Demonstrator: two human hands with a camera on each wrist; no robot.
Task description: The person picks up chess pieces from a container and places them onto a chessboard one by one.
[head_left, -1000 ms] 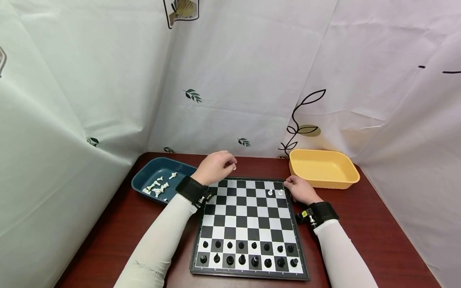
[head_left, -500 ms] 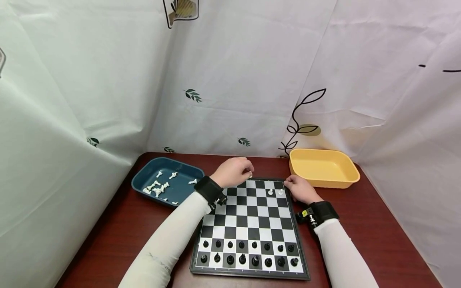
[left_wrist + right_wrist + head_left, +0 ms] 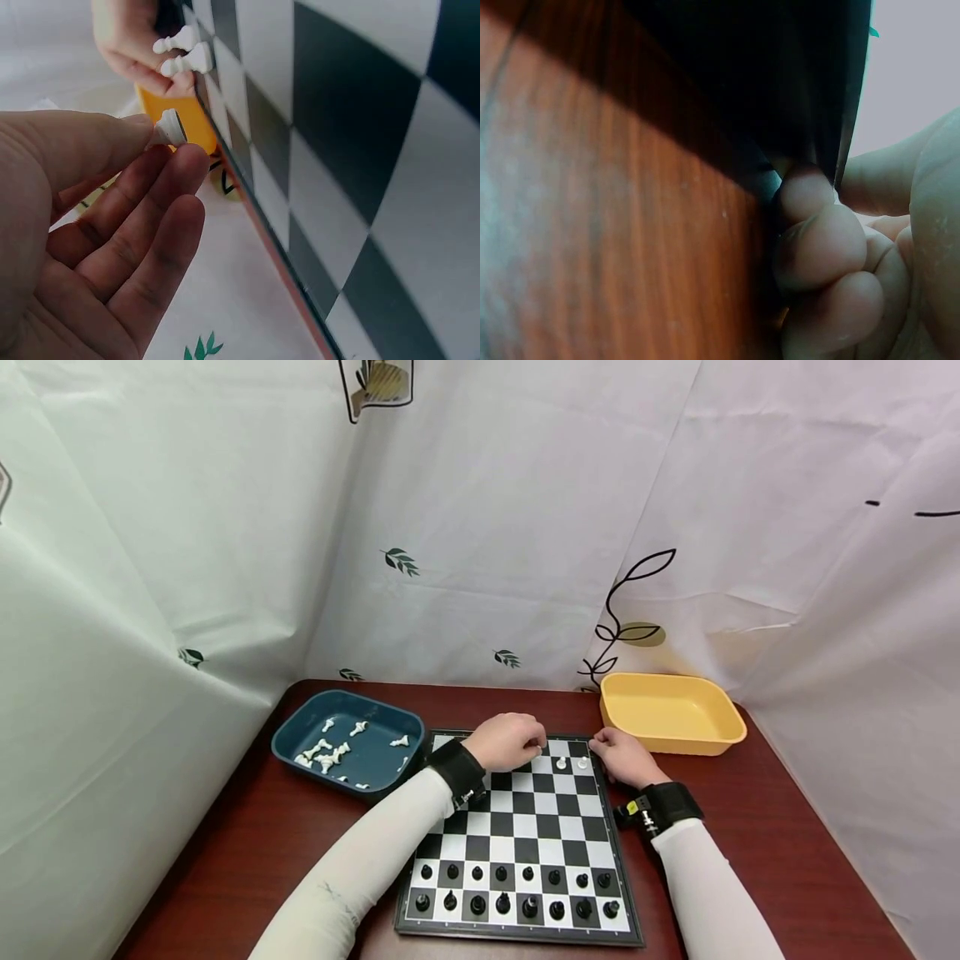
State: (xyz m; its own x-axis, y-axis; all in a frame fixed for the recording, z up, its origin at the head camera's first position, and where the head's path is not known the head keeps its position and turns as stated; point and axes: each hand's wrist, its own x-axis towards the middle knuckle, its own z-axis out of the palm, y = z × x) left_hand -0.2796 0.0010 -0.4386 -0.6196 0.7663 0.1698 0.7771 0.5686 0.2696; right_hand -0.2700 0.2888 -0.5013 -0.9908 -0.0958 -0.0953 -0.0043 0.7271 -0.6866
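Over the far part of the chessboard (image 3: 535, 826), my left hand (image 3: 506, 742) pinches a white chess piece (image 3: 171, 127) between thumb and fingertips. The piece's base points toward the board, and its top is hidden behind the thumb. Two white pawns (image 3: 187, 61) stand near the board's far right corner. Beside them, my right hand (image 3: 628, 757) grips the board's right edge, with curled fingers (image 3: 825, 247) under it and the thumb on the other side. Two rows of black chess pieces (image 3: 502, 902) stand along the near side.
A dark blue tray (image 3: 300, 779) at the left holds several loose white chess pieces (image 3: 327, 756). A yellow tray (image 3: 667, 717) sits at the back right, behind my right hand. Patterned white cloth (image 3: 480, 527) hangs behind the brown table (image 3: 247, 843).
My left hand has moved right and a little nearer across the board's far side, carrying the white chess piece. More of the blue tray shows now. My right hand stays at the board's edge.
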